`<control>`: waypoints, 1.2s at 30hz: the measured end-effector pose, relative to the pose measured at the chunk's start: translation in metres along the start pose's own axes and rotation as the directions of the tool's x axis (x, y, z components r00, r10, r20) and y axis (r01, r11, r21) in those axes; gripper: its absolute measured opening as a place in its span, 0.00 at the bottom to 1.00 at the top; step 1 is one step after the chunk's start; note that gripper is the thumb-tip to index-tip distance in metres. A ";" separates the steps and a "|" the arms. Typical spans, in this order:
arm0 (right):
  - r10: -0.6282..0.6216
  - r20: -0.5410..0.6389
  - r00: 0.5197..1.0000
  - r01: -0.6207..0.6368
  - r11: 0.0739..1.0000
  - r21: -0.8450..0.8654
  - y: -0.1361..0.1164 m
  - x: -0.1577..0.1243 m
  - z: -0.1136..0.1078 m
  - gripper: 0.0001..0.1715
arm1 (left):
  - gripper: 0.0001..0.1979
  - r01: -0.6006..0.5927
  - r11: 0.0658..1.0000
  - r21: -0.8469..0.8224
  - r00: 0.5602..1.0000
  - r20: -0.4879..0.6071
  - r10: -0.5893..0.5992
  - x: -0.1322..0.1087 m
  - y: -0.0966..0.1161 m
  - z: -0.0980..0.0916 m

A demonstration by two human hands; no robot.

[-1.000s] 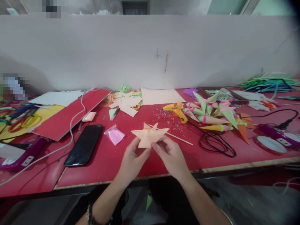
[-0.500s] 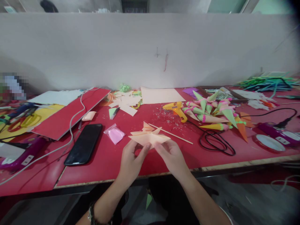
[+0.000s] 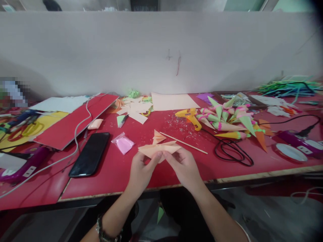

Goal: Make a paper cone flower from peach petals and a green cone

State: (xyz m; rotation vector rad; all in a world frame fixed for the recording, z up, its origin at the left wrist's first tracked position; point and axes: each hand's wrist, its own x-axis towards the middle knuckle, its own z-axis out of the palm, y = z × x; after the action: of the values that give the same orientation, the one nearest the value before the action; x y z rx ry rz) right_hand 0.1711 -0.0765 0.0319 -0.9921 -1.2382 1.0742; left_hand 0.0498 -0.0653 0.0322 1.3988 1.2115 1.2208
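Observation:
Between my two hands is a piece of folded peach paper (image 3: 158,149), held above the front of the red table. My left hand (image 3: 143,168) pinches its left half, thumb on the near face. On the right half my right hand (image 3: 181,166) does the same, and the two thumbs almost meet at the middle. The other fingers are partly hidden behind the paper. Just beyond it a small pleated peach paper piece (image 3: 158,136) lies on the table, beside a thin wooden stick (image 3: 185,144).
A yellow glue gun (image 3: 189,117) with a black cord lies right of centre, by a pile of paper cones (image 3: 227,116). To the left are a black phone (image 3: 90,154), a pink packet (image 3: 123,143) and a red board (image 3: 75,121). Peach sheets (image 3: 174,102) lie behind.
The folded paper has tilted and its upper points have come down and flattened between my fingers. Both hands stay in nearly the same place.

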 end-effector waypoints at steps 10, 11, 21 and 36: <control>0.044 -0.049 0.998 -0.047 0.997 -0.057 0.003 0.000 0.001 0.06 | 0.08 -0.106 0.994 0.029 0.994 0.012 0.106 0.001 -0.003 -0.001; 0.049 -0.045 0.998 -0.051 0.998 -0.040 0.002 0.000 0.001 0.06 | 0.08 -0.108 0.994 0.024 0.994 0.008 0.108 0.001 -0.004 -0.001; 0.025 -0.058 0.998 -0.030 0.995 -0.095 0.003 0.000 -0.001 0.03 | 0.10 -0.104 0.987 0.121 0.995 0.009 0.104 0.003 -0.005 -0.002; -0.012 -0.009 1.000 0.008 0.943 -0.332 -0.001 0.002 -0.015 0.08 | 0.13 -0.095 0.954 0.283 0.962 0.272 0.015 0.004 -0.008 -0.014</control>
State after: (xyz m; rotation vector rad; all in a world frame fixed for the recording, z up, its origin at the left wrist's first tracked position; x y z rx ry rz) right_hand 0.1867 -0.0748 0.0318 -1.2429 -1.4437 0.8655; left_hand 0.0352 -0.0603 0.0261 1.7649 1.2012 0.8746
